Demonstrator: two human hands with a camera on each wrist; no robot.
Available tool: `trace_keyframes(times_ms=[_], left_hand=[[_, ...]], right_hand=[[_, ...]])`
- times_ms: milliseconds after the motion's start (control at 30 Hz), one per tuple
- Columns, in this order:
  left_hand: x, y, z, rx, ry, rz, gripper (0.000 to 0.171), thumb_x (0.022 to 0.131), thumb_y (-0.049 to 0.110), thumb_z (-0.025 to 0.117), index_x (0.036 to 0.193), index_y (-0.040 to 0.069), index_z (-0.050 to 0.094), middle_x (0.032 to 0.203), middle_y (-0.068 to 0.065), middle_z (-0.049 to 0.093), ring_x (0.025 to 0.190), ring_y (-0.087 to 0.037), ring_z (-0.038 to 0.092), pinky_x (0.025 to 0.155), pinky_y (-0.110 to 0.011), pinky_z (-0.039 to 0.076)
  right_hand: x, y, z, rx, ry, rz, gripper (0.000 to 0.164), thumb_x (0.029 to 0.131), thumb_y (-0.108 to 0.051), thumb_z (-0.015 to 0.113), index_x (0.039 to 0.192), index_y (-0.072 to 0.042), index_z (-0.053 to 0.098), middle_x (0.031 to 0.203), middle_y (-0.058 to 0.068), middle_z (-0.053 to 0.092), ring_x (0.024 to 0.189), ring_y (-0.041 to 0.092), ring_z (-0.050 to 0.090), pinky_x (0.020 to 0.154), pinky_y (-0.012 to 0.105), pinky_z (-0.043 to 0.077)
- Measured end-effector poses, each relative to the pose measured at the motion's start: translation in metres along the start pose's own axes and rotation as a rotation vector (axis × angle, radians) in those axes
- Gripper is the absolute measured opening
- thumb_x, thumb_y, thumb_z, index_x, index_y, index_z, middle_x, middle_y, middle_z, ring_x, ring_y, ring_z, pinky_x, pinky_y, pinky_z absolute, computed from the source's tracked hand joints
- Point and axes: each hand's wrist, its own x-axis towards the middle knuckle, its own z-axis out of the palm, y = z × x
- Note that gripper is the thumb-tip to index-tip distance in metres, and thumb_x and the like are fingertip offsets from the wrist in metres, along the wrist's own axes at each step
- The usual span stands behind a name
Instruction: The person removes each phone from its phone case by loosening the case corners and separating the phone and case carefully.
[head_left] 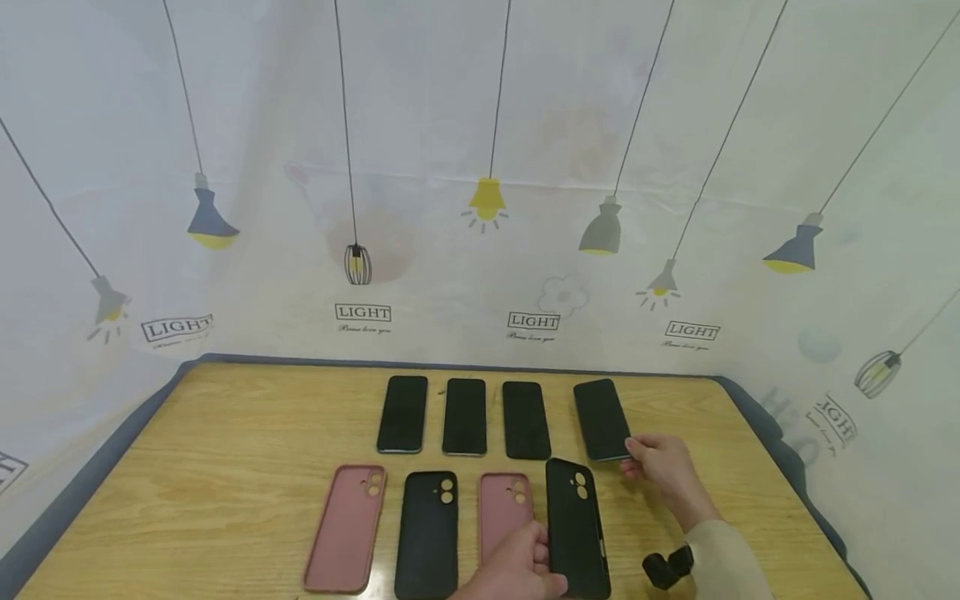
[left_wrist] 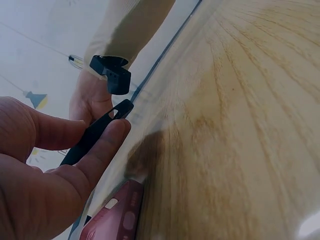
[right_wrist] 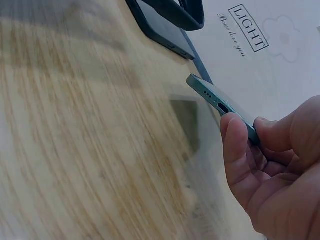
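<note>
My left hand (head_left: 517, 567) pinches a black phone case (head_left: 576, 533) by its lower left edge, thumb on its inner face. In the left wrist view, that case (left_wrist: 87, 142) is tilted up above the wood, between thumb and fingers. My right hand (head_left: 667, 471) holds a dark-screened smartphone (head_left: 602, 418) at its lower right corner. Its bottom edge with the charging port (right_wrist: 222, 106) shows in the right wrist view, raised over the table with a shadow below. A pink phone case (head_left: 504, 504) lies beside the left hand, partly hidden by it.
Three more smartphones, a left one (head_left: 402, 415), a middle one (head_left: 465, 417) and a right one (head_left: 527, 421), lie in a row along the back. Another pink case (head_left: 345, 529) and a second black case (head_left: 427, 533) lie at front left. A printed curtain (head_left: 450, 125) rises behind the wooden table (head_left: 187, 467).
</note>
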Motion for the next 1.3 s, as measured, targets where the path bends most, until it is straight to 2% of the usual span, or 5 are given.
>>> trace_keyframes(times_ms=[467, 733, 833, 1067, 1300], left_hand=[[-0.001, -0.004, -0.001, 0.019, 0.013, -0.002, 0.025, 0.092, -0.011, 0.062, 0.112, 0.001, 0.053, 0.096, -0.01, 0.065, 0.082, -0.015, 0.058, 0.076, -0.03, 0.05], [0.0, -0.005, -0.001, 0.022, 0.011, -0.041, 0.025, 0.093, -0.01, 0.062, 0.112, 0.002, 0.053, 0.098, -0.009, 0.067, 0.082, -0.014, 0.058, 0.075, -0.03, 0.049], [0.008, -0.016, -0.005, 0.002, 0.005, -0.032, 0.027, 0.092, -0.01, 0.063, 0.114, 0.002, 0.053, 0.099, -0.01, 0.068, 0.083, -0.016, 0.059, 0.075, -0.032, 0.05], [0.047, -0.065, -0.024, 0.038, -0.001, -0.039, 0.035, 0.089, -0.001, 0.076, 0.116, 0.003, 0.054, 0.102, -0.012, 0.061, 0.09, -0.021, 0.06, 0.076, -0.039, 0.051], [0.055, -0.069, -0.022, 0.054, 0.041, -0.089, 0.04, 0.089, 0.0, 0.077, 0.122, 0.001, 0.055, 0.112, -0.013, 0.066, 0.11, -0.033, 0.065, 0.092, -0.051, 0.054]], right_hand=[[0.01, 0.005, 0.009, -0.056, 0.006, 0.036, 0.03, 0.107, -0.004, 0.05, 0.121, 0.021, 0.06, 0.076, 0.01, 0.071, 0.065, 0.012, 0.066, 0.061, 0.026, 0.057], [0.014, 0.008, 0.012, -0.122, 0.015, 0.043, 0.032, 0.108, -0.008, 0.052, 0.121, 0.019, 0.062, 0.079, 0.012, 0.072, 0.064, 0.013, 0.067, 0.061, 0.028, 0.058], [0.013, 0.008, 0.014, -0.158, 0.039, 0.04, 0.03, 0.107, -0.011, 0.056, 0.11, 0.017, 0.067, 0.076, 0.011, 0.071, 0.061, 0.014, 0.066, 0.058, 0.029, 0.057], [0.012, 0.01, 0.018, -0.228, 0.085, 0.039, 0.029, 0.103, -0.015, 0.064, 0.084, 0.006, 0.069, 0.065, 0.006, 0.067, 0.054, 0.014, 0.062, 0.053, 0.028, 0.053], [0.012, 0.012, 0.019, -0.266, 0.106, 0.01, 0.024, 0.101, -0.011, 0.066, 0.083, 0.006, 0.069, 0.064, 0.007, 0.067, 0.051, 0.014, 0.062, 0.052, 0.027, 0.053]])
